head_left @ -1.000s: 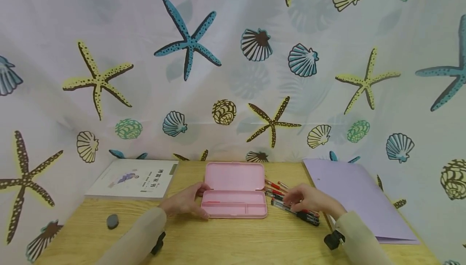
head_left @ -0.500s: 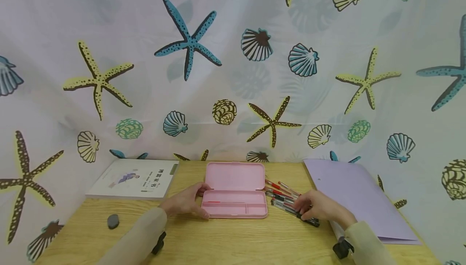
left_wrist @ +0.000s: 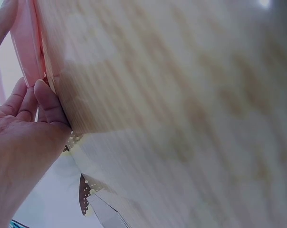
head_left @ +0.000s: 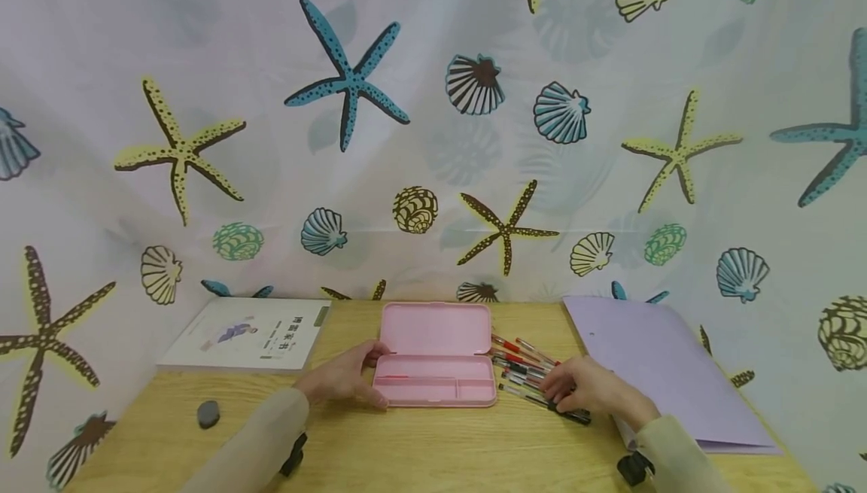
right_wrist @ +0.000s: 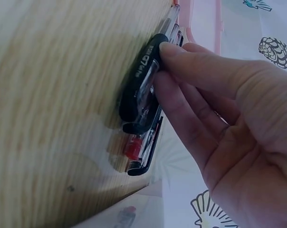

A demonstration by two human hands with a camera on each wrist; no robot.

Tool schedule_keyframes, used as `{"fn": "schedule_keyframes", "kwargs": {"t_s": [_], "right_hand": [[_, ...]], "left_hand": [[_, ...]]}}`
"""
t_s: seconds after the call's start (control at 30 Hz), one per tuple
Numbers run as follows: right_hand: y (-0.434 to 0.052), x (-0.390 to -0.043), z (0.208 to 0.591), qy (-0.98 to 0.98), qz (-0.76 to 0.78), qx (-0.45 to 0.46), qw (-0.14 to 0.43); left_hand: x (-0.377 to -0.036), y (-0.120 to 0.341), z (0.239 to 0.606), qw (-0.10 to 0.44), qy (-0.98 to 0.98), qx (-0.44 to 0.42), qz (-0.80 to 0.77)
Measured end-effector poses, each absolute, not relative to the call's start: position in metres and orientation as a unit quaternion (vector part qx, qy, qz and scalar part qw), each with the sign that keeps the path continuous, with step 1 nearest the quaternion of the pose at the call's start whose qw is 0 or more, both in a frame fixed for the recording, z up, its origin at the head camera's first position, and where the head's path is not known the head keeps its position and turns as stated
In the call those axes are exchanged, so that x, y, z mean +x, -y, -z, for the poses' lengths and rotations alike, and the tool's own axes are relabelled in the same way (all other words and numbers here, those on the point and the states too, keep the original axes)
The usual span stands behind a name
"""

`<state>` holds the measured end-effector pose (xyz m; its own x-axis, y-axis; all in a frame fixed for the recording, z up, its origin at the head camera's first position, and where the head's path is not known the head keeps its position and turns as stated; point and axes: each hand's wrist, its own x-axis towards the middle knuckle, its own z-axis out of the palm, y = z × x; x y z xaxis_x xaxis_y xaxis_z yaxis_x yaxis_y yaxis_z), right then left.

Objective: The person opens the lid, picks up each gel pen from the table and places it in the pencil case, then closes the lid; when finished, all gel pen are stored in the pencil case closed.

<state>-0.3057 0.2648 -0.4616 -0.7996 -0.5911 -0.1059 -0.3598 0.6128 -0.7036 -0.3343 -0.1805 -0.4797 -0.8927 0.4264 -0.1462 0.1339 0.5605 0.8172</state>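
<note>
One black pen (right_wrist: pixel 139 76) sits pinched in the right hand (head_left: pixel 596 391), right of the open pink case (head_left: pixel 436 329), whose left end the left hand (head_left: pixel 342 378) grips; likely light, stiff and slick, the pen seems best held mid-barrel.

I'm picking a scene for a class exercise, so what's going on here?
A person's left hand holds the left end of an open pink pencil case. The right hand pinches a black pen. Other pens, red and black, lie to the case's right. A white book lies farther left, a purple folder farther right.
</note>
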Motion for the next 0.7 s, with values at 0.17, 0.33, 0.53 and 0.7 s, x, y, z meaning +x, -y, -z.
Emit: {"fn": "schedule_keyframes", "kwargs": {"t_s": [0.17, 0.33, 0.53, 0.7], "right_hand": [[-0.2642, -0.3059, 0.4605, -0.884, 0.341, -0.276, 0.162], [-0.2623, -0.3039, 0.4579, -0.889, 0.327, -0.28, 0.155], [-0.2605, -0.3009, 0.4564, -0.89, 0.316, -0.295, 0.147], [-0.2579, -0.2998, 0.4582, -0.886, 0.306, -0.316, 0.146]], "left_hand": [[-0.3333, 0.1818, 0.4795, 0.166, -0.866, 0.166, -0.442], [-0.3327, 0.1829, 0.48, 0.17, -0.86, 0.168, -0.451], [-0.3331, 0.1834, 0.4805, 0.169, -0.861, 0.181, -0.444], [-0.3333, 0.183, 0.4809, 0.171, -0.863, 0.171, -0.444]]}}
